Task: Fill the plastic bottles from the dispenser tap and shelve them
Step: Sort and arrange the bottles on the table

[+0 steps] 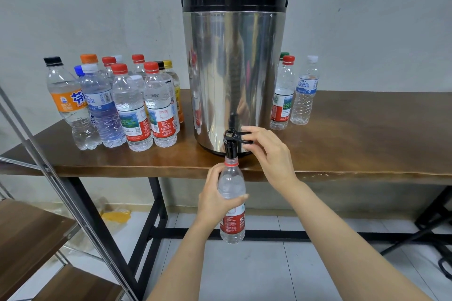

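A tall steel dispenser [234, 66] with a black lid stands at the front edge of the wooden table [354, 134]. Its black tap [230, 145] juts over the edge. My left hand [215, 194] grips a clear uncapped bottle [232, 205] with a red label, held upright below the table edge with its mouth right under the spout. My right hand [266, 151] pinches the tap's lever [241, 135]. Several capped bottles [127, 105] stand left of the dispenser, and three more capped bottles [293, 93] stand to its right.
A metal-framed shelf unit [36, 227] with brown wooden boards stands at the lower left, its slanted rails close to the table's left end. Black table legs and a crossbar [269, 233] run under the table. Crumpled plastic [115, 215] lies on the tiled floor.
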A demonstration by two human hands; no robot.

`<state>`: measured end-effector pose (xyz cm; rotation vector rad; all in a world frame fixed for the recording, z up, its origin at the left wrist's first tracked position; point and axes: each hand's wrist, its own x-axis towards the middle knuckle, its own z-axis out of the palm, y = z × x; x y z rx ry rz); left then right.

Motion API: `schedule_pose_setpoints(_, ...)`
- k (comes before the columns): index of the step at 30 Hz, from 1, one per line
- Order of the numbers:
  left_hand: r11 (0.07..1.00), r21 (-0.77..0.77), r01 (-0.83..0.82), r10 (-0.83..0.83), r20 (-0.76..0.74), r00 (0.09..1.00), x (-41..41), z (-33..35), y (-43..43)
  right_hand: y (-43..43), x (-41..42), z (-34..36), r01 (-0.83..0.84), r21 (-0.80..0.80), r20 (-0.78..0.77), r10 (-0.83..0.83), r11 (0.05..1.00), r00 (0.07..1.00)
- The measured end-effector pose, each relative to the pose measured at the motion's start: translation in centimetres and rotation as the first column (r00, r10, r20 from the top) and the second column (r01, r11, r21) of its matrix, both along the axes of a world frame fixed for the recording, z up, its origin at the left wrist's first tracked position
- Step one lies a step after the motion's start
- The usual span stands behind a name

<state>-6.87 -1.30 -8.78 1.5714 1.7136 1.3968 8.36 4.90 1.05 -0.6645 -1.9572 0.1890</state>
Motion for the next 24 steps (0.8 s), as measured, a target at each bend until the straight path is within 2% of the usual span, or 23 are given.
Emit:
schedule_pose_setpoints(6,1.000,0.008,0.025,-0.025,0.029,0.999,0.0,0.1,-0.1,0.3,0.5,0.6,-0.044,-0.014,0.079,0.045,0.999,0.996)
schedule_pose_setpoints(12,1.000,0.011,0.027,-0.027,0.045,0.999,0.1,0.2,-0.2,1.0,0.7,1.0,-0.059,0.132,0.148,0.039,0.989,0.988)
schedule_pose_setpoints(21,0.999,0.001,0.034,-0.034,0.062,0.998,0.0,0.1,-0.3,1.0,0.2,3.7,-0.107,0.241,0.252,0.044,0.965,0.967)
schedule_pose_setpoints(24,0.999,0.019,0.030,-0.031,0.066,0.997,0.0,0.0,-0.2,0.8,-3.1,6.1,-0.087,0.163,0.294,0.036,0.983,0.955)
